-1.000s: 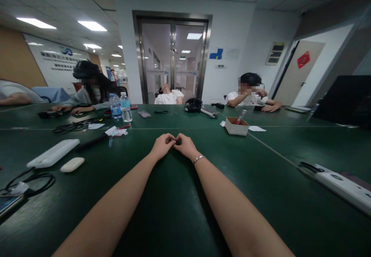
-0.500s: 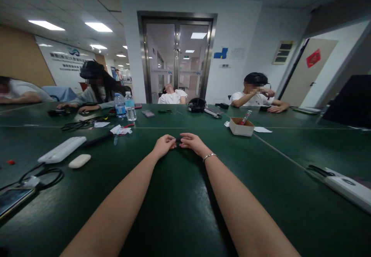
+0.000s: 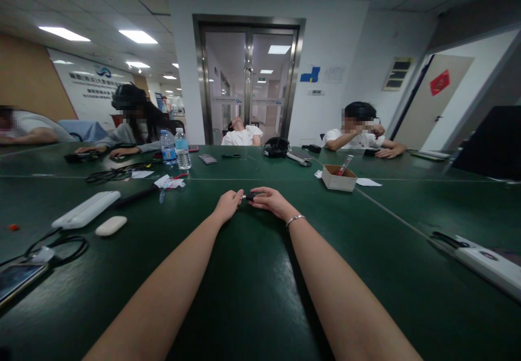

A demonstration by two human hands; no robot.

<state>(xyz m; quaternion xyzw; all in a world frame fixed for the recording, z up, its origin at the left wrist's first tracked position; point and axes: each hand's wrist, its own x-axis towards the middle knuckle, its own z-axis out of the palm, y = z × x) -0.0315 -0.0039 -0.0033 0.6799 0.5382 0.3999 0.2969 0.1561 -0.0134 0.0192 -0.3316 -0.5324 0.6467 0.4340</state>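
Note:
A small black object (image 3: 249, 197) with a silvery end lies between my two hands, over the middle of the dark green table (image 3: 252, 274). My left hand (image 3: 229, 205) pinches its silvery left end. The fingers of my right hand (image 3: 273, 201) are closed around its black right end, and a silver bracelet (image 3: 295, 220) circles that wrist. What exactly the object is cannot be made out.
An open box (image 3: 339, 179) holding a tube stands ahead on the right. Two bottles (image 3: 183, 152), papers and cables lie ahead on the left. Nearer left are a white device (image 3: 87, 210), a white oval case (image 3: 111, 226) and a phone (image 3: 20, 280). People sit across the table.
The fingers of both hands have shifted slightly, and the silvery end of the small black object now shows between them. Across the table, the people have hardly moved.

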